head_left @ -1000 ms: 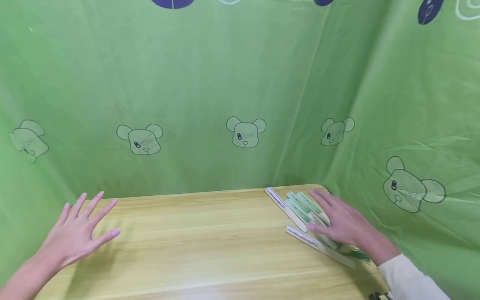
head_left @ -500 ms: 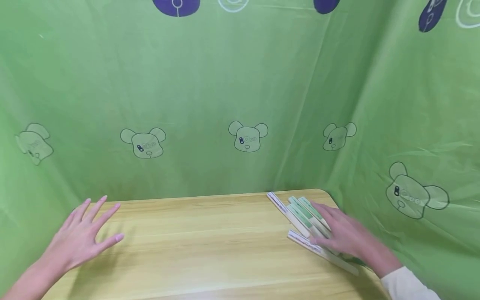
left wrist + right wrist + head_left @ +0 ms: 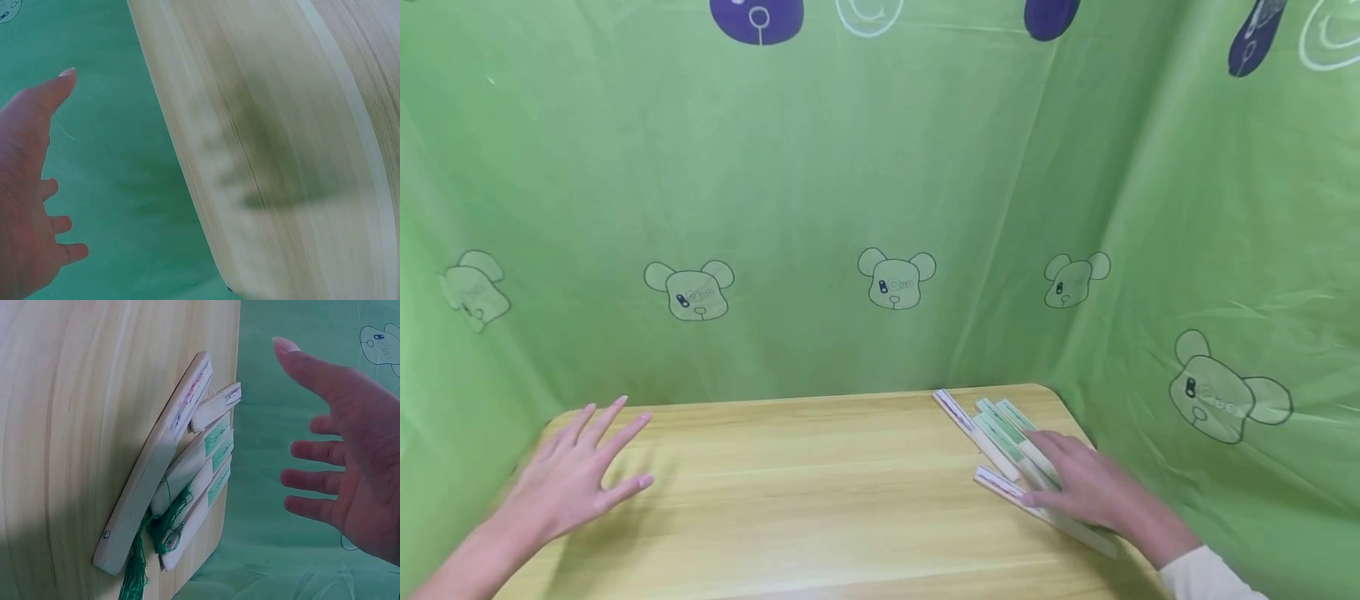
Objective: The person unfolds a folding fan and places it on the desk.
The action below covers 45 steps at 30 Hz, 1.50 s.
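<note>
Several folded folding fans lie together at the table's right side. Two have pale ends with purplish print: a rear fan (image 3: 955,412) and a front fan (image 3: 1000,485), whose rivet end shows in the right wrist view. Between them lie green-ended fans (image 3: 217,439), with a green tassel (image 3: 134,575) near their lower ends. My right hand (image 3: 1086,487) hovers over these fans with spread fingers, holding nothing; it hides parts of them in the head view. At the table's left side my left hand (image 3: 568,483) is held in the air, fingers spread, nothing in it.
The light wooden table (image 3: 775,492) has rounded far corners. Green curtain (image 3: 790,167) printed with bear heads hangs behind it and along both sides. Shadows of the hands fall on the wood.
The head view has tilted up slightly. My right hand has come a little toward the front over the fans, showing more of the green ends. My left hand has barely moved.
</note>
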### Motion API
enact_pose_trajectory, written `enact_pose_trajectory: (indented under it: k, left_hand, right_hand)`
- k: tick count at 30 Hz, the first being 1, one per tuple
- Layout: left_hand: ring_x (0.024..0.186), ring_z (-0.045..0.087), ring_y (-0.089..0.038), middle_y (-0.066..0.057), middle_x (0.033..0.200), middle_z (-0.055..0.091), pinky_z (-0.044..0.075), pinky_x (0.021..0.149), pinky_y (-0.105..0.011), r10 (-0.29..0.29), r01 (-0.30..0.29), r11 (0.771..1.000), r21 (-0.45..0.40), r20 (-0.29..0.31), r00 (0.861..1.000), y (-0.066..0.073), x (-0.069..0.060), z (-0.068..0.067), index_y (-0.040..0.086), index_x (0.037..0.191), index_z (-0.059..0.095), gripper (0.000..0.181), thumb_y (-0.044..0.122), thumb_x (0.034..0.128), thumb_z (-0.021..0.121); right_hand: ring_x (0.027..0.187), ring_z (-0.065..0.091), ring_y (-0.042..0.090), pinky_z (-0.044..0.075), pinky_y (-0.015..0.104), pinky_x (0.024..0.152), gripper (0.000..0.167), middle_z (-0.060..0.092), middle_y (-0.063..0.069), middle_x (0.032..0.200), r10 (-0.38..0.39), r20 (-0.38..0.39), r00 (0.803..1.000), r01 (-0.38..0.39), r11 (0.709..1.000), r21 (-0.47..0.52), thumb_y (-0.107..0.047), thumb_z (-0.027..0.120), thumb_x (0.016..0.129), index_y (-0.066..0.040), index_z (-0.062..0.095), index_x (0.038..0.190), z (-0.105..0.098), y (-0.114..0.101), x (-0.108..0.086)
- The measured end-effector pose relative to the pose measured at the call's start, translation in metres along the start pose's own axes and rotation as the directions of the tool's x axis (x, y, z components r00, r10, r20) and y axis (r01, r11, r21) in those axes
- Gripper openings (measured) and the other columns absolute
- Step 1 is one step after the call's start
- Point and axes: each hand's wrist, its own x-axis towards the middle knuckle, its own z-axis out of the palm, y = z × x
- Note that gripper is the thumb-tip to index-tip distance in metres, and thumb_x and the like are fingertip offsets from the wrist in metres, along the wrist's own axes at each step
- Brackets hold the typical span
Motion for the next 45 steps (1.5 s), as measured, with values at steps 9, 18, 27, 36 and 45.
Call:
enact_pose_trajectory:
  k: [9,18,27,36,45]
  left_hand:
    - [0.138,0.039,-0.061,-0.021,0.169,0.027,0.048,0.093,-0.085,-0.017,0.016,1.000,0.011,0.042,0.999,-0.001,0.005,0.003,0.027,0.162,0.035,0.089,0.063,0.0886,0.071]
    - [0.137,0.041,-0.059,-0.022,0.168,0.028,0.048,0.095,-0.085,-0.030,0.031,0.999,-0.016,0.053,0.998,0.001,0.006,0.009,0.029,0.164,0.030,0.089,0.063,0.0910,0.069]
    - [0.138,0.043,-0.057,-0.021,0.167,0.032,0.047,0.095,-0.085,-0.052,0.053,0.998,-0.022,0.063,0.997,0.001,0.008,0.008,0.028,0.163,0.031,0.087,0.063,0.0924,0.066]
    - [0.139,0.042,-0.056,-0.022,0.165,0.036,0.045,0.099,-0.086,-0.049,0.053,0.996,-0.067,0.063,0.997,0.014,0.015,0.016,0.027,0.162,0.035,0.080,0.063,0.0958,0.062]
    - [0.140,0.041,-0.057,-0.020,0.164,0.039,0.037,0.105,-0.088,-0.034,0.037,0.995,-0.092,0.035,0.999,0.022,0.024,0.021,0.028,0.162,0.035,0.079,0.062,0.0954,0.063]
  right_hand:
    - [0.126,0.059,0.052,0.057,0.071,0.099,0.094,0.058,0.032,0.143,0.014,0.034,0.999,-0.015,1.000,0.025,-0.063,0.082,0.078,-0.007,0.053,0.148,0.007,-0.003,-0.004]
    - [0.123,0.060,0.053,0.057,0.072,0.098,0.092,0.057,0.034,0.141,0.023,0.079,0.997,-0.025,0.999,0.022,-0.060,0.084,0.076,-0.004,0.057,0.144,0.010,-0.004,-0.007]
    - [0.129,0.058,0.052,0.054,0.071,0.105,0.092,0.055,0.032,0.146,0.021,0.120,0.993,-0.030,0.997,0.074,-0.064,0.081,0.077,-0.006,0.056,0.145,0.014,-0.009,-0.009]
    - [0.126,0.060,0.052,0.055,0.070,0.104,0.088,0.057,0.032,0.143,0.048,0.149,0.988,-0.061,0.994,0.086,-0.059,0.084,0.076,-0.006,0.059,0.141,0.024,-0.001,-0.021]
    - [0.109,0.070,0.039,0.064,0.060,0.093,0.082,0.069,0.020,0.129,0.033,0.145,0.989,-0.045,0.996,0.079,-0.054,0.088,0.073,-0.005,0.064,0.133,0.033,0.004,-0.022]
